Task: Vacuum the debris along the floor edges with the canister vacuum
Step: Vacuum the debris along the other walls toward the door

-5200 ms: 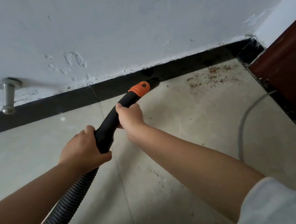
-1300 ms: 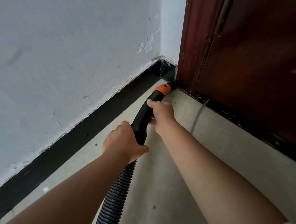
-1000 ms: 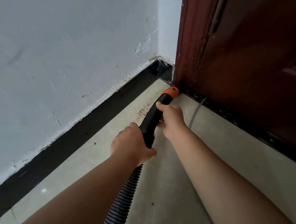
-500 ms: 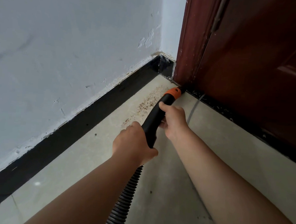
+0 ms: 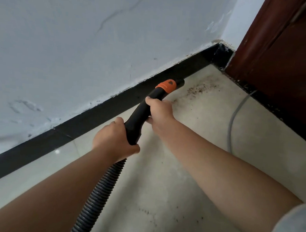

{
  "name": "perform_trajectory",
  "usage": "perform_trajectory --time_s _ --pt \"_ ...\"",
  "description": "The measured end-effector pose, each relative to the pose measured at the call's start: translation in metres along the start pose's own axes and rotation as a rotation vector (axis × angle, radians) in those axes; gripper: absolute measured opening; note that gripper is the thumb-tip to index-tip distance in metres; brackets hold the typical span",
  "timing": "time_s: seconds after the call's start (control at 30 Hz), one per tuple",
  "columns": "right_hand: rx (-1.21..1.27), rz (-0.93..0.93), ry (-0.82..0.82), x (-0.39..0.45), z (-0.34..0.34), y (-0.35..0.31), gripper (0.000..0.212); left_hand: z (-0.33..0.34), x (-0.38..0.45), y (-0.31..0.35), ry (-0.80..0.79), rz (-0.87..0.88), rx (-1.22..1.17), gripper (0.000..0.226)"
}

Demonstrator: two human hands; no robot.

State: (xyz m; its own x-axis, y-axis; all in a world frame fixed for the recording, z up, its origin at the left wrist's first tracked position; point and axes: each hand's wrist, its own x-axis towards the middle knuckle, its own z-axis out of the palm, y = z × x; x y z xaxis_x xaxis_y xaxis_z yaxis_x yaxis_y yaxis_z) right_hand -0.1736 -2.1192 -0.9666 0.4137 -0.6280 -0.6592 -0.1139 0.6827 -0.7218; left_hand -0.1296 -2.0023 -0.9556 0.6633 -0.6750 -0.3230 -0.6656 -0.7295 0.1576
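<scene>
I hold the black vacuum handle (image 5: 140, 115) with both hands. My left hand (image 5: 112, 140) grips its lower end, where the ribbed grey hose (image 5: 98, 192) joins. My right hand (image 5: 159, 111) grips it higher up, just below the orange collar (image 5: 166, 85). The nozzle tip (image 5: 179, 81) points at the floor beside the black skirting (image 5: 88, 116). Brown debris (image 5: 198, 89) is scattered on the pale floor just right of the tip, toward the corner. The canister is out of view.
A dark red door and frame (image 5: 279, 56) close the corner at right, with a black threshold strip (image 5: 273, 108) below. A grey cable (image 5: 235, 116) runs across the floor from the door. Small specks (image 5: 152, 215) lie on the floor near me. White wall (image 5: 81, 41) fills the left.
The nozzle has pulled back from the door corner toward the left along the skirting. The debris patch near the corner now lies uncovered to its right. Both hands keep their grip.
</scene>
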Motion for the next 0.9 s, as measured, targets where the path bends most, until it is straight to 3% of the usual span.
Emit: perform_trajectory --time_s 0.27,0.43,0.9 --pt "-0.111 0.146 -0.166 -0.04 0.063 0.056 0.049 0.004 -0.048 -0.098 -0.032 -0.117 -0.056 0.048" --pt "-0.168 0.206 -0.212 -0.048 0.086 0.076 0.045 0.006 -0.063 -0.127 -0.059 -0.17 -0.047 0.047" --pt "0.049 0.206 -0.091 -0.005 0.032 0.042 0.049 0.001 -0.01 -0.068 -0.115 -0.028 0.039 0.048"
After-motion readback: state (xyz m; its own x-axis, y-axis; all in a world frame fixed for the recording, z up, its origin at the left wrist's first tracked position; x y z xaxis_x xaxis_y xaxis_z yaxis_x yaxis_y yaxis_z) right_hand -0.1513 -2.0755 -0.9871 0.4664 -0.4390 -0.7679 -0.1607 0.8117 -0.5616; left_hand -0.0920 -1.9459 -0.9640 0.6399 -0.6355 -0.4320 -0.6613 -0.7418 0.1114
